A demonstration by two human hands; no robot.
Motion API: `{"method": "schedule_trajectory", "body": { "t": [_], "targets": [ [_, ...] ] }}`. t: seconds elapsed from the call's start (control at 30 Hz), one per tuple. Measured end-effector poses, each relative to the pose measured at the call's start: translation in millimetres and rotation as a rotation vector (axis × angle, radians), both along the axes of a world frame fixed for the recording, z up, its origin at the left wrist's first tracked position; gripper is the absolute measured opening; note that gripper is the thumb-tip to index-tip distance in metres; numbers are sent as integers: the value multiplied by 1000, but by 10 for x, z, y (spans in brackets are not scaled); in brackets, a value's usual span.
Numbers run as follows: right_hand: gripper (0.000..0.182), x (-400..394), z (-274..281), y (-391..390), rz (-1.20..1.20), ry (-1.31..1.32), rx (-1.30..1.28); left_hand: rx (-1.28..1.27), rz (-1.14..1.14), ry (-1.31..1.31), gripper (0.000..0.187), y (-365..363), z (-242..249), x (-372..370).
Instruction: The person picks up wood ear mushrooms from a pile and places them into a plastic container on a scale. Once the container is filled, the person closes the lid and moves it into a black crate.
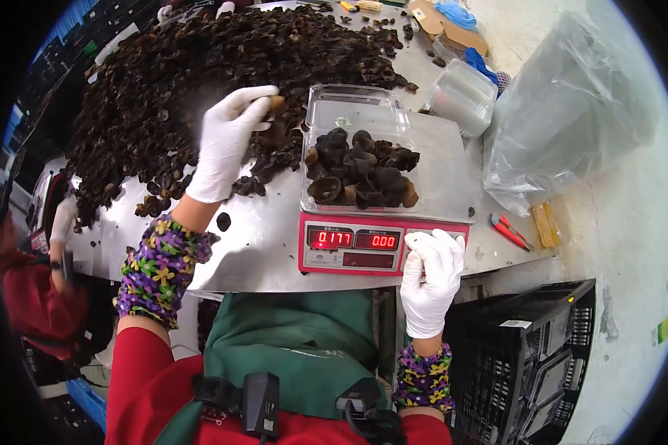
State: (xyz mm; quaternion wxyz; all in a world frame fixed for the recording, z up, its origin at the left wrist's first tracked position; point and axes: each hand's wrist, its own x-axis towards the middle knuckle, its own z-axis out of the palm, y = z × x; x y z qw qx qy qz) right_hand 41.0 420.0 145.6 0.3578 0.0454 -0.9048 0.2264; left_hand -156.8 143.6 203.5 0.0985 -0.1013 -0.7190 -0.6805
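Mushroom piece (pixel 277 105) looks light and soft; pinch its rim. Left hand (pixel 226 141) grips it; right hand (pixel 432 280) curls, whether empty I cannot tell.

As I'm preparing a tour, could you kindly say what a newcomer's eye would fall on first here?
Probably the heap of dark mushrooms covering the far left of the table. Next is the red scale at its near edge, with figures reading 0.177 and a plastic box of mushrooms on top. The white-gloved left hand seen against the heap and the clear bag at right stand out too.
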Motion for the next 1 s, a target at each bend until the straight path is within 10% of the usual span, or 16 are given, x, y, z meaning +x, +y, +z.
{"method": "schedule_trajectory", "body": {
  "t": [0.33,1.0],
  "targets": [
    [22,29,1,-37,-21,-26,36,-811,103,207,30,-1022,-685,126],
    [26,49,44,-30,-17,-9,12,-827,-209,536,18,520,-168,-103]
  ]
}}
